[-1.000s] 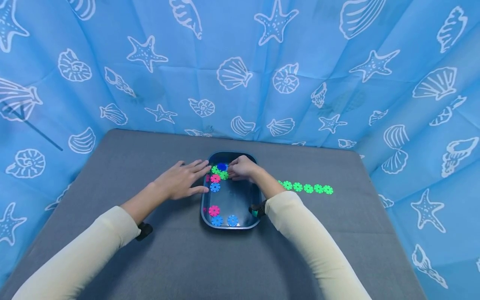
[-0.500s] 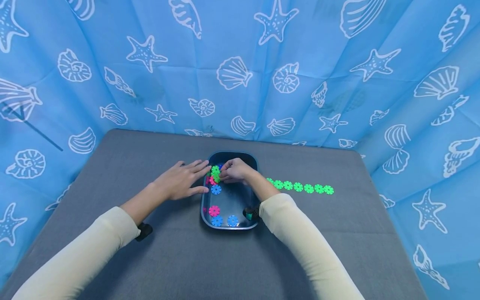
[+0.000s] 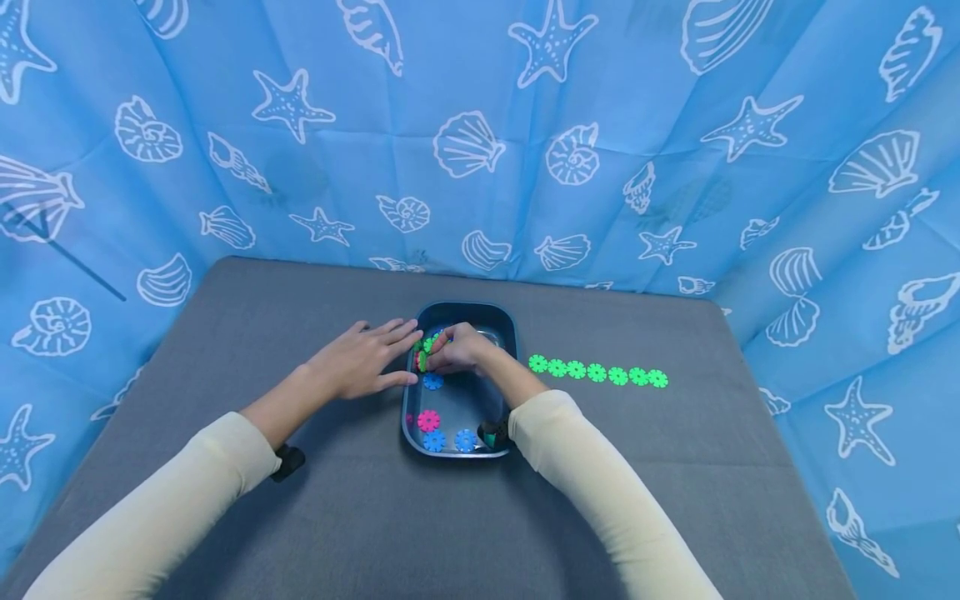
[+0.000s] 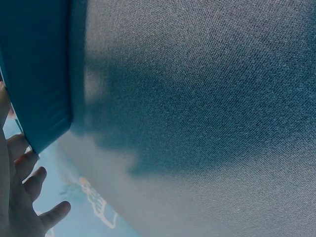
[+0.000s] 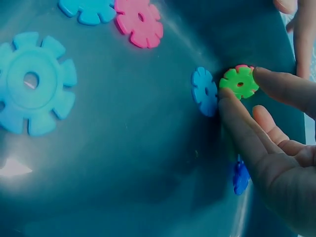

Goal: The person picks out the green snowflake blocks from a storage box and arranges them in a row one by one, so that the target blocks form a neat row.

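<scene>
My right hand [image 3: 461,348] is inside the dark tray [image 3: 468,404]. Its thumb and fingertips pinch a green notched building disc [image 5: 239,83] near the left wall, where a bit of pink shows behind it. A blue disc [image 5: 205,92] leans close by the fingers, and a dark blue disc [image 5: 241,177] is below them in the right wrist view. My left hand [image 3: 367,358] rests with its fingers extended at the tray's left rim. More green discs in the tray are partly covered by the right hand.
Right of the tray, several green discs form a row [image 3: 596,374] on the grey table [image 3: 360,517]. A pink disc [image 3: 428,421] and two blue discs [image 3: 465,440] lie at the tray's near end. A blue shell-print curtain [image 3: 480,200] surrounds the back.
My right hand has moved left and slightly nearer within the tray and now pinches a green disc at the left wall. The whole green row is now uncovered. My left hand stays put.
</scene>
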Available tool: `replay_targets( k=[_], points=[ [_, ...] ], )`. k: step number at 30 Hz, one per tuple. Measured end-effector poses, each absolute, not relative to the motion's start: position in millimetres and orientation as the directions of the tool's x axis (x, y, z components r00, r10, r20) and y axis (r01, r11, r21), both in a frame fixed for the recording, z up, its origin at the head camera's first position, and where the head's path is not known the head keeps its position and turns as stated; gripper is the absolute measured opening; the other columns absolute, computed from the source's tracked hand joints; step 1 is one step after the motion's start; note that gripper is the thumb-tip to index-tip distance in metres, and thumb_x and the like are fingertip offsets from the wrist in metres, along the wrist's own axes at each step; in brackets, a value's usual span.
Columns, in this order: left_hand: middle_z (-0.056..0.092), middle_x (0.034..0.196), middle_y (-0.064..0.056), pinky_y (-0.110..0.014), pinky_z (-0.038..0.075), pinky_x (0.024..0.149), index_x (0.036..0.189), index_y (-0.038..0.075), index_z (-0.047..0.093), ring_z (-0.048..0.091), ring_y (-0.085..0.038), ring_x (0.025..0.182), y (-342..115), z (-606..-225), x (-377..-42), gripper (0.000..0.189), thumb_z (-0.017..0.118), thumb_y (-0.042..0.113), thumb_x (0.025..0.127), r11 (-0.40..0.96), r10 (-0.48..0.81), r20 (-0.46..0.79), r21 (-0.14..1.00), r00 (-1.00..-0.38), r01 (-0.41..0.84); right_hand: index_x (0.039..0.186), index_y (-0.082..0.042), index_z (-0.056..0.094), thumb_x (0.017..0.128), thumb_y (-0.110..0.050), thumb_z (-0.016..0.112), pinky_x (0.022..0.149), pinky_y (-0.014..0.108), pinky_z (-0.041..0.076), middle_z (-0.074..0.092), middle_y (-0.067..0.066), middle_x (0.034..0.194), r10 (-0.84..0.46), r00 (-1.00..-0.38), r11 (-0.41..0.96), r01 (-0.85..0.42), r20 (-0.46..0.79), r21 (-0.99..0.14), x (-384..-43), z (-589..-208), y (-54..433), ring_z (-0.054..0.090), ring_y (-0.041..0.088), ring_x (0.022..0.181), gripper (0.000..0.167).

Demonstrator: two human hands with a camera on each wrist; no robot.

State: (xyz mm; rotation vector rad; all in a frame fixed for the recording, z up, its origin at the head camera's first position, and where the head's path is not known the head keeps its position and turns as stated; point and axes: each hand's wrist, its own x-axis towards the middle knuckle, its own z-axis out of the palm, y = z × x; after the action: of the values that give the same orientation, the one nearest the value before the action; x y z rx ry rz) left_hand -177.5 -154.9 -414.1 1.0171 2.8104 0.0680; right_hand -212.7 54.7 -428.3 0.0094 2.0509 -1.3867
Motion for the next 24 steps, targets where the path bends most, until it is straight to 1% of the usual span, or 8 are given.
replay_targets(
  k=[6, 10, 13, 15, 20, 24],
  points=[
    [0.027, 0.162, -0.01, -0.067, 0.029, 0.109, 0.156, 0.013, 0.034, 0.028, -0.033, 0.148, -154.5, -413.8, -177.3, 0.078, 0.049, 0.062, 0.097, 0.768, 0.64, -0.126, 0.089, -0.758, 0.634, 0.105, 0.004, 0.061, 0.084, 0.0, 0.077, 0.087, 0.039, 0.057, 0.061, 0.014, 0.101, -0.324, -0.795, 0.44, 0.353, -0.513, -0.826, -211.8, -427.5, 48.7, 0.07, 0.023, 0.084, 0.027],
    [0.027, 0.162, -0.01, -0.067, 0.029, 0.109, 0.156, 0.013, 0.033, 0.028, -0.033, 0.148, -154.2, -414.2, -177.5, 0.078, 0.048, 0.063, 0.097, 0.769, 0.639, -0.129, 0.082, -0.758, 0.634, 0.105, 0.005, 0.062, 0.084, -0.002, 0.078, 0.083, 0.037, 0.059, 0.064, 0.013, 0.097, -0.31, -0.81, 0.453, 0.334, -0.497, -0.826, -210.6, -426.7, 46.1, 0.071, 0.021, 0.08, 0.027],
    [0.027, 0.162, -0.01, -0.067, 0.03, 0.109, 0.157, 0.014, 0.032, 0.028, -0.032, 0.148, -154.3, -414.8, -177.8, 0.078, 0.047, 0.063, 0.097, 0.769, 0.639, -0.129, 0.078, -0.758, 0.635, 0.106, 0.005, 0.063, 0.084, -0.002, 0.078, 0.082, 0.036, 0.059, 0.064, 0.013, 0.096, -0.307, -0.813, 0.462, 0.327, -0.495, -0.824, -210.8, -426.8, 45.4, 0.071, 0.021, 0.081, 0.027],
    [0.027, 0.163, -0.01, -0.067, 0.03, 0.109, 0.157, 0.014, 0.032, 0.028, -0.032, 0.148, -154.5, -415.2, -178.0, 0.078, 0.047, 0.063, 0.098, 0.768, 0.64, -0.129, 0.078, -0.758, 0.635, 0.109, 0.006, 0.063, 0.085, -0.001, 0.076, 0.084, 0.037, 0.058, 0.064, 0.013, 0.098, -0.314, -0.806, 0.46, 0.334, -0.502, -0.823, -211.2, -426.9, 45.6, 0.072, 0.022, 0.083, 0.028],
    [0.027, 0.162, -0.01, -0.067, 0.029, 0.109, 0.157, 0.014, 0.033, 0.028, -0.033, 0.147, -155.3, -414.8, -177.9, 0.078, 0.049, 0.062, 0.097, 0.768, 0.64, -0.128, 0.092, -0.758, 0.633, 0.116, 0.004, 0.062, 0.087, 0.002, 0.073, 0.084, 0.039, 0.058, 0.061, 0.016, 0.104, -0.313, -0.796, 0.482, 0.337, -0.518, -0.809, -211.3, -426.0, 47.8, 0.071, 0.026, 0.086, 0.031],
    [0.027, 0.162, -0.01, -0.067, 0.029, 0.11, 0.157, 0.014, 0.033, 0.027, -0.033, 0.148, -155.6, -414.4, -177.5, 0.079, 0.05, 0.062, 0.097, 0.771, 0.636, -0.132, 0.095, -0.76, 0.629, 0.119, 0.003, 0.063, 0.088, 0.004, 0.071, 0.08, 0.037, 0.059, 0.064, 0.016, 0.1, -0.303, -0.802, 0.508, 0.322, -0.515, -0.799, -210.7, -423.3, 50.8, 0.072, 0.027, 0.084, 0.032]
  ],
)
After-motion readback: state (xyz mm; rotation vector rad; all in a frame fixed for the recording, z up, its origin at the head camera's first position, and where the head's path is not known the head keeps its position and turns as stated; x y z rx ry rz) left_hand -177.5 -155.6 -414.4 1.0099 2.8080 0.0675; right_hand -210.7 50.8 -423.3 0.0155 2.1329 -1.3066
